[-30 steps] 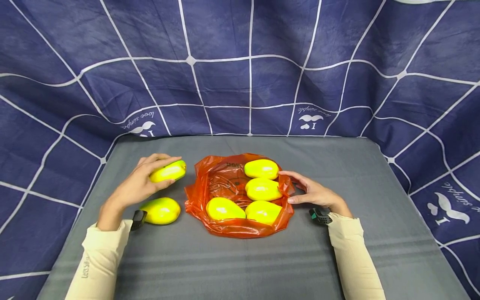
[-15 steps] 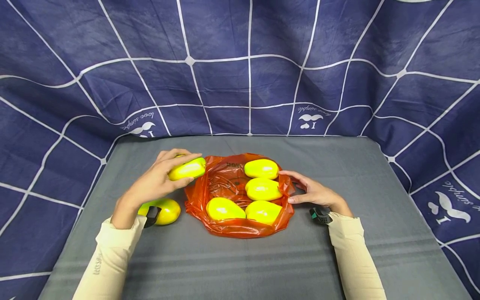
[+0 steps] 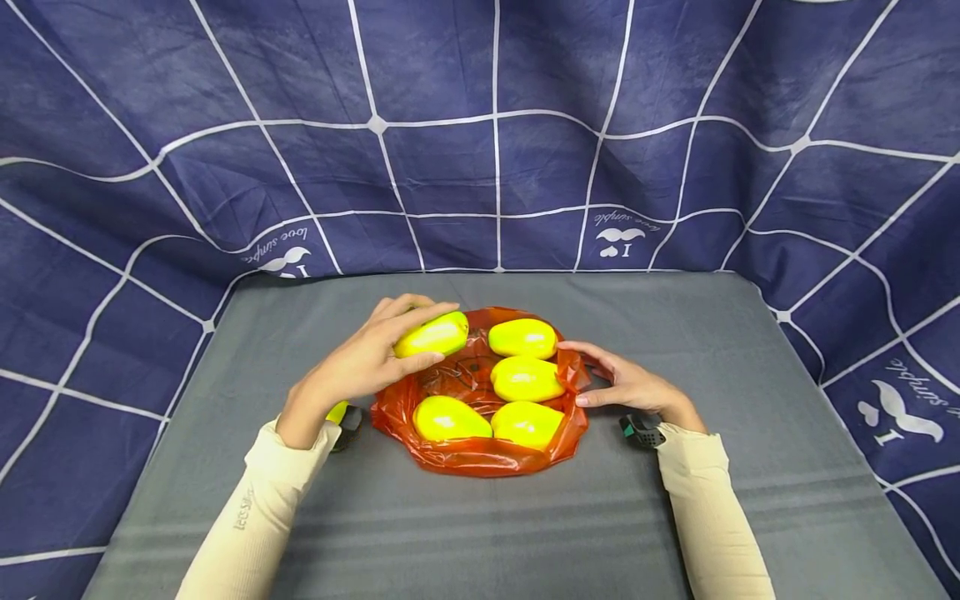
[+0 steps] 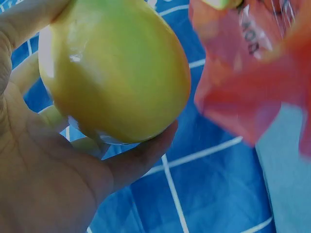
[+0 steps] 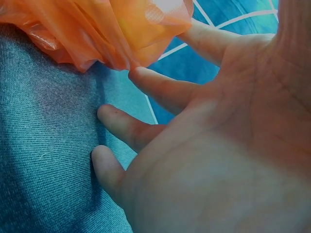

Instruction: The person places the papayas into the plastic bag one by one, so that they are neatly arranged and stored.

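Observation:
My left hand (image 3: 375, 346) grips a yellow-green mango (image 3: 435, 333) above the left part of a red plastic bag (image 3: 480, 462). Close up in the left wrist view, the held mango (image 4: 116, 73) sits between thumb and fingers. Several more mangoes lie in the bag, one of them a yellow mango (image 3: 450, 419) at its near left. My right hand (image 3: 630, 385) is at the bag's right rim, thumb and index finger apart and touching the plastic. In the right wrist view its spread fingers (image 5: 165, 92) reach the bag's edge (image 5: 97, 39); the thumb tip is hidden.
Another mango (image 3: 337, 412) lies on the table left of the bag, mostly hidden behind my left wrist. The grey cloth-covered table (image 3: 487, 542) meets a blue curtain with white lines (image 3: 555, 167) at the back and sides.
My left hand has carried the held mango rightward from the table's left side to over the bag. The right hand and the bag have stayed put.

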`<state>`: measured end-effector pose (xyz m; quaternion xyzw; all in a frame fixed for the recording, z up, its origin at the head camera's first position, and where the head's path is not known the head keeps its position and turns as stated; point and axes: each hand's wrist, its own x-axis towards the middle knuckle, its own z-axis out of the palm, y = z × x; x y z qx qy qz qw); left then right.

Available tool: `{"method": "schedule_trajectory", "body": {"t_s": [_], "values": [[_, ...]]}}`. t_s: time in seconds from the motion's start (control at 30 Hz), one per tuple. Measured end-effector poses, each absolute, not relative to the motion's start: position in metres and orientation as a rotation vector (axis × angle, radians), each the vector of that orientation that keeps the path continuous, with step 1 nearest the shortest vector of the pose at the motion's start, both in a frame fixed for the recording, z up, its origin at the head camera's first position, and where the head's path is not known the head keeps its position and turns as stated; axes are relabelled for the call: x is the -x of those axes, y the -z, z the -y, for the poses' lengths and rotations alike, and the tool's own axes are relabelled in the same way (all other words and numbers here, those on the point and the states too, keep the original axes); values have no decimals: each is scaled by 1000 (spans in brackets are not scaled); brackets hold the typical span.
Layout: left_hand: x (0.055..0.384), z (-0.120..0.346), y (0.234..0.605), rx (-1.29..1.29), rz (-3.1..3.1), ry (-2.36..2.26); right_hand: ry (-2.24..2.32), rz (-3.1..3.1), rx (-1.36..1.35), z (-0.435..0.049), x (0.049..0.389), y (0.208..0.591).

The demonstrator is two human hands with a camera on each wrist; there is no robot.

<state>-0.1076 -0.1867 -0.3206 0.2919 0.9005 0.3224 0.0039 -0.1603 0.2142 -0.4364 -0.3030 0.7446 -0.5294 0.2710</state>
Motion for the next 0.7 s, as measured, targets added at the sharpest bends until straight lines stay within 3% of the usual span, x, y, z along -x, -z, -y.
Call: {"method": "schedule_trajectory", "body": {"t_s": [0.7], "values": [[124, 154, 360, -923, -2744, -846, 1424, -2006, 825, -215, 161, 438]]}}
